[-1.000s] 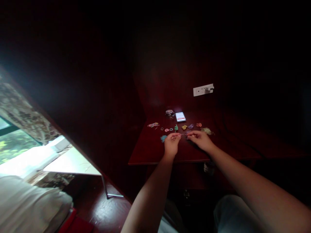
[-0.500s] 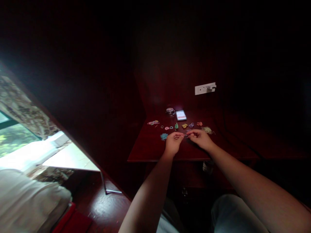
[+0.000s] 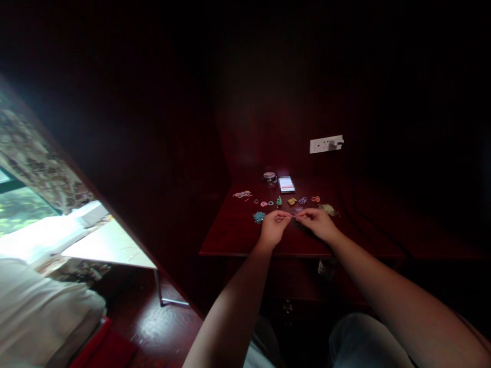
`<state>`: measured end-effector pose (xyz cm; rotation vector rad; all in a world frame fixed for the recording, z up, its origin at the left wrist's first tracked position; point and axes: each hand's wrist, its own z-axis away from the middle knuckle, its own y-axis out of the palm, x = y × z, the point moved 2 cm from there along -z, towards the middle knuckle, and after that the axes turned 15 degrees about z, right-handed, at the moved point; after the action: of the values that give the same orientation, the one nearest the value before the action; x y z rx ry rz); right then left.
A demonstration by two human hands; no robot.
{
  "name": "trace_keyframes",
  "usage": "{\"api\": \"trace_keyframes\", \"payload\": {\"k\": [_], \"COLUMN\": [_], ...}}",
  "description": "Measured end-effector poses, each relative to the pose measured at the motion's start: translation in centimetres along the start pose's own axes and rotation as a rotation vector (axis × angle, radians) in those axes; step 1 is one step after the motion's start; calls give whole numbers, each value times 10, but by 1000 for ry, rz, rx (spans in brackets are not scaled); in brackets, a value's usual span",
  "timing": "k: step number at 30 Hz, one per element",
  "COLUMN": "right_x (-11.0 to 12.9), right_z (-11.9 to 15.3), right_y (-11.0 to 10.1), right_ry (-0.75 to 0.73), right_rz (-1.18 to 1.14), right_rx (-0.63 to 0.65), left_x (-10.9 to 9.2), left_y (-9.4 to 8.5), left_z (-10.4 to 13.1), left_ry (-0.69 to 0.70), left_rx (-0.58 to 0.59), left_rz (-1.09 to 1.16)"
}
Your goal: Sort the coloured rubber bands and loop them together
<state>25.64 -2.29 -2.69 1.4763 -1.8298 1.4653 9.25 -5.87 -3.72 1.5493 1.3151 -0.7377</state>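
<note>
My left hand (image 3: 275, 227) and my right hand (image 3: 315, 223) meet fingertip to fingertip above the front of the dark red desk (image 3: 230, 240). Both are pinched closed; whatever lies between the fingertips is too small to name. A blue pile (image 3: 259, 217) lies just left of my left hand, and a pale yellowish pile (image 3: 329, 209) is beside my right hand. Behind the hands runs a row of small coloured loops: pink (image 3: 264, 204), green (image 3: 279, 201), yellow (image 3: 292, 202), purple (image 3: 303, 201) and orange (image 3: 315, 199). Some purple pieces (image 3: 297, 209) lie just beyond my fingertips.
A lit phone (image 3: 286, 184) and a round clear container (image 3: 269, 177) stand at the back of the desk. Mixed coloured pieces (image 3: 242, 194) lie back left. A wall socket (image 3: 326, 144) holds a plug. A pale table (image 3: 111, 245) stands beyond the partition at left.
The view has shifted slightly. My fingertips remain together, with the right fingers a little changed in pose, and the purple pieces beyond them show more clearly.
</note>
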Motion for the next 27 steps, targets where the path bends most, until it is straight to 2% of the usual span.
{"api": "trace_keyframes", "payload": {"k": [4,10,18,27], "right_x": [0,2,6,6], "right_z": [0,0,1,2], "right_y": [0,-2,-2,0], "right_ry": [0,11,14,25], "right_rz": [7,14,-11,-56], "right_rx": [11,29,49,61], "left_x": [-2,-1,4,4], "left_y": [1,1,4,5], "left_z": [1,1,-1,0], "left_ry": [-11,-25,1,-55], "left_rx": [1,-84,70,41], "left_rz": [3,4,-112,-168]}}
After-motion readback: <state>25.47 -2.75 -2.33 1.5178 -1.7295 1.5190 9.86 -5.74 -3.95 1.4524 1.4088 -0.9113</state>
